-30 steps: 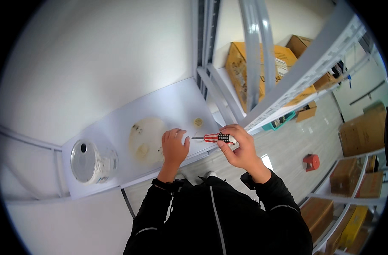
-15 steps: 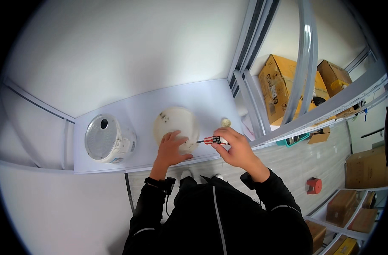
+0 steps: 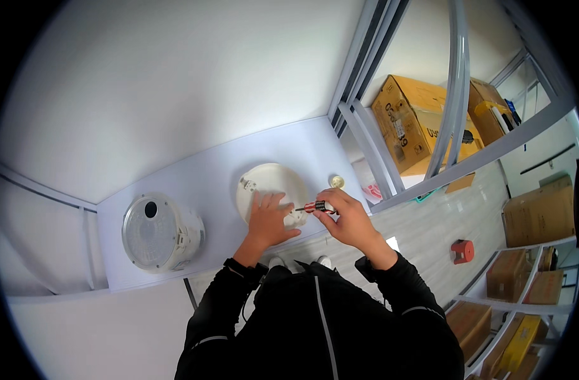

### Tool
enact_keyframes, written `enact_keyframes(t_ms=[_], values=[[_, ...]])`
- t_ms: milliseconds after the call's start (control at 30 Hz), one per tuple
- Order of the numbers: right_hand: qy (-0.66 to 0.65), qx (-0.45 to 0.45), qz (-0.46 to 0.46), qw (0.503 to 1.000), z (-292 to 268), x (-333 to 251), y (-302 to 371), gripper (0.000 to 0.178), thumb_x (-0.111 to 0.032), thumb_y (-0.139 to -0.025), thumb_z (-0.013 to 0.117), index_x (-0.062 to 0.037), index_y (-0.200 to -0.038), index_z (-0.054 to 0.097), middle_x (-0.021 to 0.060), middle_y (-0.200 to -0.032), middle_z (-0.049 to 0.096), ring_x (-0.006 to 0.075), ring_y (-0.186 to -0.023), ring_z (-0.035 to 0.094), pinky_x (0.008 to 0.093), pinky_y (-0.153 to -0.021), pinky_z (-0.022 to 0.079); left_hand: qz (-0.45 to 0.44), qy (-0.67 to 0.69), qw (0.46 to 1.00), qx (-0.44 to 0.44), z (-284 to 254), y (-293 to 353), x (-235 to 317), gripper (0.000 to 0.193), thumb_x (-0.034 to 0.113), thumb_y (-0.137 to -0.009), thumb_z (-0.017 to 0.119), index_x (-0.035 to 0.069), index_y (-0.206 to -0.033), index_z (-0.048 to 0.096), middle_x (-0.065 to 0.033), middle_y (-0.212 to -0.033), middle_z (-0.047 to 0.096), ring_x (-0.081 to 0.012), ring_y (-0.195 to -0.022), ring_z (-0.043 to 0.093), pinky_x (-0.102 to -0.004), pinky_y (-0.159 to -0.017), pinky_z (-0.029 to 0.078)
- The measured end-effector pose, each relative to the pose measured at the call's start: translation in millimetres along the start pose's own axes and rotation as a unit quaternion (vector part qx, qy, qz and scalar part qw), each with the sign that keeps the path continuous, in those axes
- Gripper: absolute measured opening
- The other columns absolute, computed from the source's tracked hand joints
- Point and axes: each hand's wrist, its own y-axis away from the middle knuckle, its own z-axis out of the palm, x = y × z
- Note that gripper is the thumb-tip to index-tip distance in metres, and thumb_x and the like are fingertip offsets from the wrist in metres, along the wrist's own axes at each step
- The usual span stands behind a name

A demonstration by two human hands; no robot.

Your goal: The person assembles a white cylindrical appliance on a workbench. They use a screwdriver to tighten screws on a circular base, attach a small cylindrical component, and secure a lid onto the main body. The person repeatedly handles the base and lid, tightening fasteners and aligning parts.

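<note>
A round, shallow off-white cover [image 3: 272, 174] lies on the light shelf, with small dark marks near its far left rim. My left hand [image 3: 268, 221] rests over its near part, fingers spread and palm down. Gripped in my right hand [image 3: 349, 221] is a screwdriver [image 3: 316, 206] with a red, white and black handle. Its thin shaft points left over the cover's right side, close to my left fingers. Whether the tip touches anything is too small to tell. Just beyond my right hand stands a small round dish [image 3: 337, 182] with tiny contents I cannot make out.
A white bucket-shaped unit [image 3: 156, 234] with a dark round hole in its top stands at the shelf's left. Grey metal posts [image 3: 365, 142] and a yellow cardboard box [image 3: 413, 120] are to the right. A red stool [image 3: 462, 251] stands on the floor.
The whole view has turned slightly. Relative to the cover, the screwdriver has shifted left, so its tip now lies farther inside the rim. My left hand stays spread on the cover.
</note>
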Motion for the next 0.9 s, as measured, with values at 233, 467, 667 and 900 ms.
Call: enact_keyframes(t_ms=[233,467,667,900], values=[[0.025,0.016,0.047,0.998,23,-7,0,0.027,-0.012,-0.090,0.082,-0.0036,-0.111,0.068,0.0134,-0.103,0.071,0.0326,-0.078,0.073,0.0397,-0.068,0.057,0.018,0.046,0.999,-0.012,9,-4,-15,0.075,0.061,-0.069,0.085,0.022,-0.132,0.075,-0.0076,-0.158,0.049,-0.0387,-0.156,0.029,-0.0639,-0.127,0.017],[0.047,0.050,0.076,0.995,31,-15,4,0.027,-0.014,-0.091,0.082,-0.0031,-0.111,0.068,0.0134,-0.105,0.071,0.0302,-0.076,0.075,0.0384,-0.066,0.057,0.028,0.038,0.998,-0.036,6,-7,-17,0.075,0.061,-0.071,0.083,0.021,-0.134,0.074,-0.0088,-0.160,0.047,-0.0401,-0.156,0.028,-0.0644,-0.127,0.015],[0.050,0.049,0.099,0.993,37,-20,6,0.028,-0.015,-0.091,0.082,-0.0021,-0.112,0.067,0.0146,-0.106,0.071,0.0302,-0.077,0.076,0.0374,-0.066,0.059,0.037,0.041,0.998,-0.026,8,-6,-19,0.074,0.061,-0.072,0.083,0.021,-0.134,0.075,-0.0090,-0.160,0.047,-0.0401,-0.156,0.027,-0.0641,-0.127,0.016],[0.062,0.069,0.073,0.993,40,-23,5,0.027,-0.016,-0.092,0.081,-0.0020,-0.111,0.067,0.0145,-0.105,0.071,0.0304,-0.077,0.077,0.0378,-0.066,0.059,0.045,0.045,0.998,-0.005,12,-4,-21,0.074,0.061,-0.070,0.083,0.021,-0.133,0.075,-0.0090,-0.159,0.048,-0.0402,-0.155,0.029,-0.0650,-0.126,0.017]])
